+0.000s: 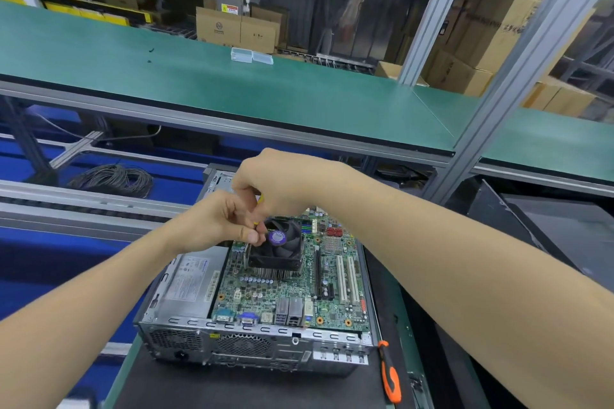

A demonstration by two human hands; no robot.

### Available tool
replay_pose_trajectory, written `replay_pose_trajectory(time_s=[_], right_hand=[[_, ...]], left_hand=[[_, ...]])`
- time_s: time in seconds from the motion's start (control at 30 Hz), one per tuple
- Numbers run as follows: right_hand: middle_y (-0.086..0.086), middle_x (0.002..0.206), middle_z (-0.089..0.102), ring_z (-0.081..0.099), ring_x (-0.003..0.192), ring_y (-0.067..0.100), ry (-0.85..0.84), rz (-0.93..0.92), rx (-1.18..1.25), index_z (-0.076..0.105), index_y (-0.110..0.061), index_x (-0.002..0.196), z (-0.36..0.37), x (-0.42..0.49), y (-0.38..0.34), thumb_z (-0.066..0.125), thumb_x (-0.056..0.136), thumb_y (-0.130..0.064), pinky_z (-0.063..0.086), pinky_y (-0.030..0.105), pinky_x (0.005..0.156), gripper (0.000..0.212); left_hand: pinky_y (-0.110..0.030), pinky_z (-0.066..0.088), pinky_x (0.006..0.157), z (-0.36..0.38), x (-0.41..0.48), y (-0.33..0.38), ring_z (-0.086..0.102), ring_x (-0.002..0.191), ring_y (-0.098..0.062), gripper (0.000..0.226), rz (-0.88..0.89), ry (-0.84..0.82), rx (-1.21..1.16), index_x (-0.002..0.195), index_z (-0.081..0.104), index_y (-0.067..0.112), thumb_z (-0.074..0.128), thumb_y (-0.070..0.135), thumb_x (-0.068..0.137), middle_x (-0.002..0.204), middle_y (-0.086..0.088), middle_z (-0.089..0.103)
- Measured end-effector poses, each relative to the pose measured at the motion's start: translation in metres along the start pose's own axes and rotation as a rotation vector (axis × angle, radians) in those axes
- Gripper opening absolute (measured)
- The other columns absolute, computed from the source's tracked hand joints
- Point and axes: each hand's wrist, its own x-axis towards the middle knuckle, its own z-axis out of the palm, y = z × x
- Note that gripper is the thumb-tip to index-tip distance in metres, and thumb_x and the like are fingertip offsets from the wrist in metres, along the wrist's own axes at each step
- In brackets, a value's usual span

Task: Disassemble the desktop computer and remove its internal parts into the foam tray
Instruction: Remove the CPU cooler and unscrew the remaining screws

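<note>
An open desktop computer case [186, 340] lies on a black mat with its green motherboard [289, 292] exposed. A black CPU fan [282, 249] with a purple hub sits on its heatsink. A silver power supply [191, 282] fills the left side. My left hand [212, 226] and my right hand [275, 183] meet just above the fan's far left corner. Both pinch a thin yellow cable [261, 199], mostly hidden by the fingers. No foam tray is in view.
An orange and black screwdriver [389, 372] lies on the mat right of the case. A dark panel [545, 229] leans at the right. A green shelf [265, 93] with small clear boxes [251, 55] runs overhead behind the case. Coiled cable [113, 179] lies at the left.
</note>
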Motion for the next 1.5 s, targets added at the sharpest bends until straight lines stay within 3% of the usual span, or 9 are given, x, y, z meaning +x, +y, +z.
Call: replay_pose_trajectory(time_s=[0.27, 0.5, 0.63, 0.83, 1.03, 1.2, 1.33, 1.43, 1.5], right_hand=[[-0.005, 0.077, 0.064, 0.065, 0.077, 0.022, 0.039, -0.145, -0.153, 0.062, -0.027, 0.066, -0.004, 0.021, -0.019, 0.066, 0.073, -0.002, 0.047, 0.031, 0.051, 0.027], [-0.002, 0.076, 0.037, 0.047, 0.066, 0.023, 0.295, 0.208, 0.007, 0.046, -0.020, 0.084, 0.012, 0.026, -0.026, 0.063, 0.092, -0.055, 0.027, 0.030, 0.050, 0.040], [0.003, 0.075, 0.038, 0.046, 0.063, 0.024, 0.307, 0.302, 0.087, 0.039, -0.014, 0.075, 0.018, 0.030, -0.027, 0.063, 0.095, -0.019, 0.029, 0.029, 0.050, 0.032], [-0.004, 0.077, 0.057, 0.054, 0.071, 0.022, 0.203, 0.047, 0.084, 0.062, -0.013, 0.082, 0.008, 0.022, -0.015, 0.070, 0.090, -0.028, 0.036, 0.028, 0.051, 0.019], [-0.011, 0.076, 0.061, 0.060, 0.082, 0.019, 0.033, -0.162, -0.063, 0.070, -0.021, 0.080, -0.007, 0.022, -0.006, 0.077, 0.080, -0.008, 0.053, 0.034, 0.068, 0.015], [-0.008, 0.081, 0.053, 0.052, 0.080, 0.018, -0.023, -0.348, -0.251, 0.066, -0.021, 0.076, -0.011, 0.021, -0.003, 0.066, 0.078, -0.002, 0.031, 0.020, 0.057, 0.019], [-0.008, 0.093, 0.065, 0.058, 0.091, 0.019, 0.089, -0.097, 0.013, 0.065, -0.022, 0.105, -0.007, 0.008, 0.000, 0.073, 0.086, -0.034, 0.045, 0.033, 0.067, 0.023], [0.000, 0.079, 0.047, 0.050, 0.067, 0.022, 0.251, 0.342, -0.001, 0.050, -0.019, 0.078, 0.001, 0.009, -0.013, 0.055, 0.090, -0.071, 0.035, 0.032, 0.055, 0.054], [0.004, 0.080, 0.050, 0.045, 0.058, 0.020, 0.187, 0.406, 0.004, 0.045, -0.016, 0.075, 0.011, 0.014, -0.027, 0.052, 0.098, -0.058, 0.039, 0.034, 0.055, 0.047]], left_hand=[[-0.024, 0.058, 0.079, 0.002, -0.012, -0.008, 0.075, 0.089, -0.019, 0.020, -0.020, 0.068, -0.139, 0.089, 0.077, 0.016, 0.089, 0.011, 0.074, 0.083, -0.006, 0.075], [-0.026, 0.054, 0.077, 0.006, -0.017, -0.008, 0.068, 0.076, -0.009, 0.015, 0.012, 0.117, -0.083, 0.101, 0.071, 0.000, 0.075, -0.002, 0.087, 0.081, -0.012, 0.071], [-0.017, 0.053, 0.075, -0.001, -0.018, 0.011, 0.071, 0.075, -0.009, 0.039, 0.028, -0.008, -0.078, 0.097, 0.076, 0.032, 0.074, -0.005, 0.087, 0.080, -0.003, 0.073], [-0.039, 0.056, 0.099, -0.009, -0.022, 0.010, 0.072, 0.109, -0.031, 0.027, 0.045, -0.062, -0.173, 0.118, 0.072, 0.009, 0.064, 0.003, 0.094, 0.109, -0.017, 0.077], [-0.033, 0.060, 0.083, -0.001, -0.017, 0.007, 0.076, 0.090, -0.026, 0.005, 0.050, 0.048, -0.092, 0.092, 0.074, -0.001, 0.073, 0.000, 0.087, 0.092, -0.013, 0.078], [-0.029, 0.058, 0.079, 0.008, -0.019, 0.004, 0.076, 0.087, -0.021, 0.022, 0.059, 0.143, -0.071, 0.094, 0.071, 0.013, 0.073, -0.008, 0.086, 0.083, -0.008, 0.077], [-0.036, 0.060, 0.082, 0.009, -0.018, 0.008, 0.075, 0.087, -0.023, 0.018, 0.051, 0.107, -0.088, 0.105, 0.069, 0.006, 0.070, -0.003, 0.090, 0.080, -0.007, 0.076], [-0.043, 0.058, 0.084, 0.009, -0.019, 0.010, 0.075, 0.087, -0.024, 0.015, 0.033, 0.133, -0.095, 0.106, 0.067, 0.001, 0.066, -0.005, 0.093, 0.084, -0.020, 0.074], [-0.045, 0.057, 0.085, 0.007, -0.020, 0.013, 0.075, 0.090, -0.027, 0.010, 0.037, 0.119, -0.084, 0.103, 0.068, -0.002, 0.064, -0.007, 0.094, 0.095, -0.029, 0.072]])
